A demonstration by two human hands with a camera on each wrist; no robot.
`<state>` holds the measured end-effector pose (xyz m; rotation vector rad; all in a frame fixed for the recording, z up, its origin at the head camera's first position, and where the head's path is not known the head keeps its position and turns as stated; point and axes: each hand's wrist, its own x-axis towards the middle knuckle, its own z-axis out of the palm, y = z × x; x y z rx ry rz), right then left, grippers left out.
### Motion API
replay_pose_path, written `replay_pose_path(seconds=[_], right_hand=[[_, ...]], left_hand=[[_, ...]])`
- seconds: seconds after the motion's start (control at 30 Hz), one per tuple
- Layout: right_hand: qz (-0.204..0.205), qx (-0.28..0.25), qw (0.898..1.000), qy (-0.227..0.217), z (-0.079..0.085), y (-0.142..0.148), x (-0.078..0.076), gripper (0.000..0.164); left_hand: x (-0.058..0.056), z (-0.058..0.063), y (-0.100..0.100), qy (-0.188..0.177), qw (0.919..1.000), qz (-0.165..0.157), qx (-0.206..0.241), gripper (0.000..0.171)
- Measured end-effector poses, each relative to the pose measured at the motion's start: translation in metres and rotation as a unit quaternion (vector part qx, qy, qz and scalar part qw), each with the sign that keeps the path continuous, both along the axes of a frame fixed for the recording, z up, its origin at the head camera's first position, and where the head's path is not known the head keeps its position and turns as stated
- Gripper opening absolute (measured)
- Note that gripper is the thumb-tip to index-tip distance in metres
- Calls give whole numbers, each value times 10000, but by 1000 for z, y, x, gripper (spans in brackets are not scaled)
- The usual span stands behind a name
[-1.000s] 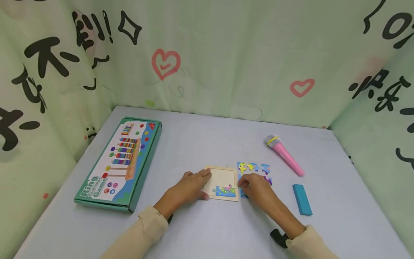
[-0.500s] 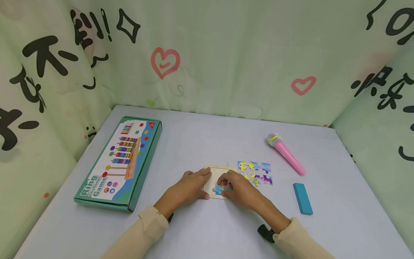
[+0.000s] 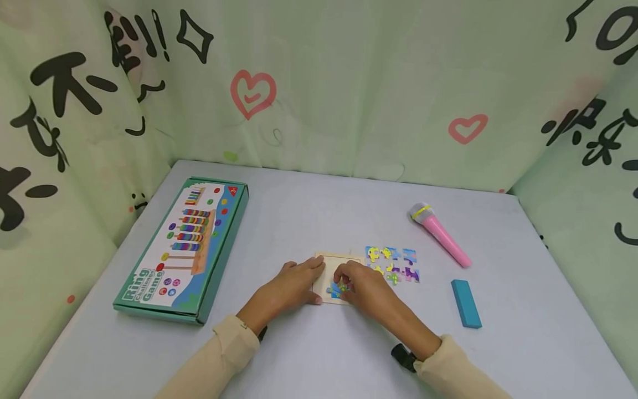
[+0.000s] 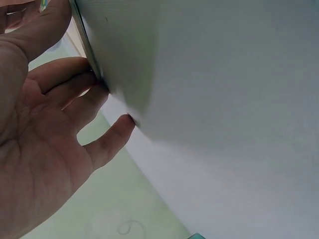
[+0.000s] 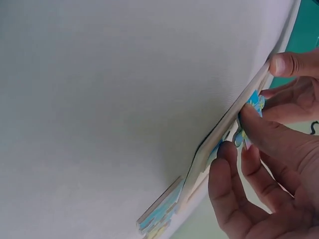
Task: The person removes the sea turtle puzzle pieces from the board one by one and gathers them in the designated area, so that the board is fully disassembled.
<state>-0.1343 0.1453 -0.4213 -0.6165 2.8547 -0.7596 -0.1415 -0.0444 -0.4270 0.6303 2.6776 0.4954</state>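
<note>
A small wooden puzzle tray [image 3: 344, 256] lies flat on the table, with colourful joined pieces [image 3: 335, 290] at its lower side. My left hand [image 3: 293, 286] holds the tray's left edge, fingers higher up and thumb near the lower corner. In the left wrist view its fingertips meet the tray edge. My right hand [image 3: 369, 292] is over the tray's lower right part, partly hiding the joined pieces. Between its thumb and fingers it pinches a small puzzle piece [image 5: 240, 138], close over the tray. Several loose puzzle pieces [image 3: 392, 255] lie just right of the tray.
A green ring game box [image 3: 184, 249] lies at the left. Toward the right are a pink toy microphone [image 3: 443, 235] and a blue block [image 3: 466, 303]. A light green curtain [image 3: 349, 83] with writing and hearts encloses the table's back and sides.
My right hand has moved left from the loose pieces to over the tray, and shifted only slightly in the last half second. My left hand has stayed at the tray's edge.
</note>
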Motion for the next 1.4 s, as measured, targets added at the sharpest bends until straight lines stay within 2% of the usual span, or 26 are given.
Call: replay_pose_path(seconds=[0.17, 0.3, 0.4, 0.53, 0.73, 0.83, 0.93, 1.0, 1.1, 1.2, 1.4], right_hand=[[-104, -143, 9995, -269, 2, 2, -1, 26], [116, -580, 9970, -505, 5, 14, -6, 19], [330, -1141, 9891, -871, 9, 27, -11, 15], [164, -1565, 9762, -1495, 19, 53, -17, 10], [-257, -1194, 9741, -1904, 30, 111, -19, 13], [-415, -953, 9701, -2192, 27, 132, -17, 13], [-430, -939, 9661, -2366, 20, 141, -17, 13], [-415, -966, 9670, -2321, 16, 140, -16, 12], [-389, -764, 9759, -2008, 15, 135, -16, 9], [-358, -344, 9846, -1677, 16, 129, -15, 9], [-495, 551, 9898, -1219, 17, 107, -10, 11]], left_hand=[[-1, 0, 0, -2, 10000, -54, -35, 79], [-1, 0, -1, -31, 9999, -111, -37, 79], [-1, 1, 0, -68, 9999, -84, -104, 80], [-1, 2, 2, -133, 9997, 18, -220, 81], [0, 6, 5, -84, 9996, 83, -239, 81], [2, 7, 5, -90, 9996, 86, -257, 82], [3, 7, 5, -129, 9996, 93, -253, 82], [3, 6, 4, -130, 9997, 89, -210, 81], [3, 6, 3, -122, 9998, 67, -119, 81], [2, 5, 3, -130, 9999, 74, -67, 80], [2, 3, 3, -129, 9998, 92, -133, 81]])
